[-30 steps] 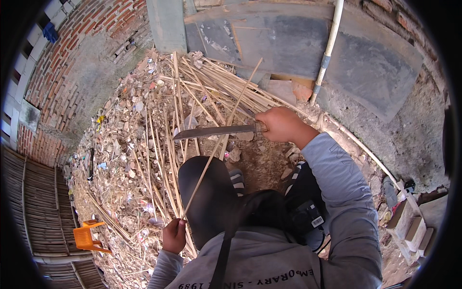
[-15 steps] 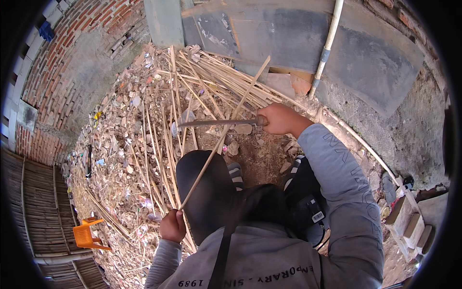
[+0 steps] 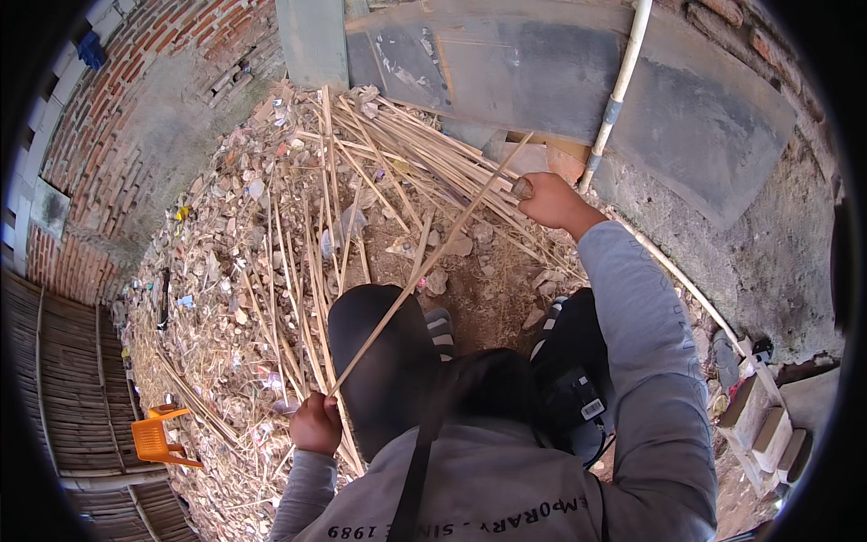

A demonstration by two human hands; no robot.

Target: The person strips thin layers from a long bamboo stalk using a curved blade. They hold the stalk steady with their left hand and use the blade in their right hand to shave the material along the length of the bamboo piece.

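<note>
wooden strip (image 3: 442, 250) crosses open ground (image 3: 480, 316); left hand (image 3: 316, 423) grips its end, right hand (image 3: 553, 200) a handle (image 3: 521, 188).

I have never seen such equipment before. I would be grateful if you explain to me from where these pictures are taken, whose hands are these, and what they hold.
There is no machine working here, only one person's bare hands. A wide fisheye camera on the person's head looks down, so straight edges look bent. Left in the picture is the person's left.

The left hand holds a long pale strip near its lower visible end. The strip slants up across the view, over a dark-clothed knee. The right hand grips a brown handle; what extends from it is hard to make out.

The ground is littered with stones and scraps. More loose strips lie there, and an orange chair stands at the left.
</note>
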